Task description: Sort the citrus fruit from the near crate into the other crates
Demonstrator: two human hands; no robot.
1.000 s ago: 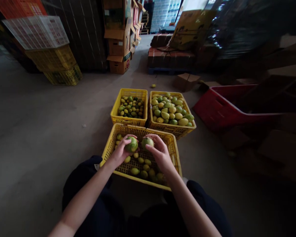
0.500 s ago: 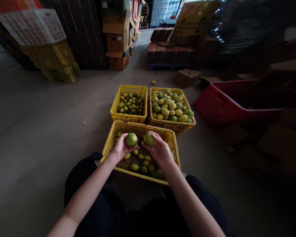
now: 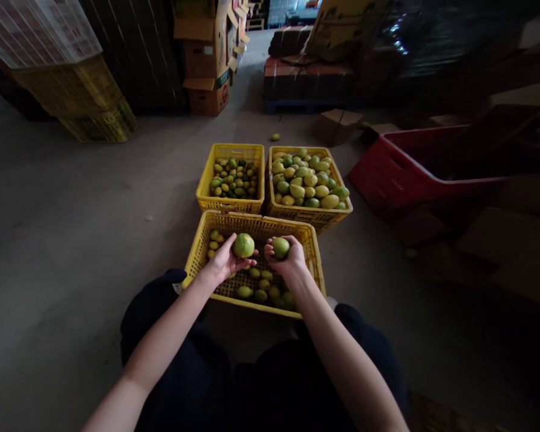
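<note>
My left hand (image 3: 224, 262) holds a round green fruit (image 3: 243, 245) above the near yellow crate (image 3: 315, 262). In my right hand (image 3: 294, 258), a smaller green fruit (image 3: 280, 248) rests in the curled fingers. The two hands are a little apart. Several green and yellow fruits (image 3: 245, 292) lie on the bottom of the near crate, mostly toward its front and left side. Behind it stand two more yellow crates: the left one (image 3: 229, 205) holds small fruits, and the right one (image 3: 310, 213) is heaped with larger green-yellow fruits.
A red crate (image 3: 387, 174) stands at the right beside dark cardboard. One loose fruit (image 3: 275, 137) lies on the floor behind the crates. Stacked crates (image 3: 99, 123) are at the back left, with cardboard boxes (image 3: 207, 99) and a loaded blue pallet (image 3: 306, 107) farther back.
Both hands have moved slightly apart with their fruits, and the right hand has turned its palm more upward around its fruit. The whole view has shifted, so the crates appear higher.
</note>
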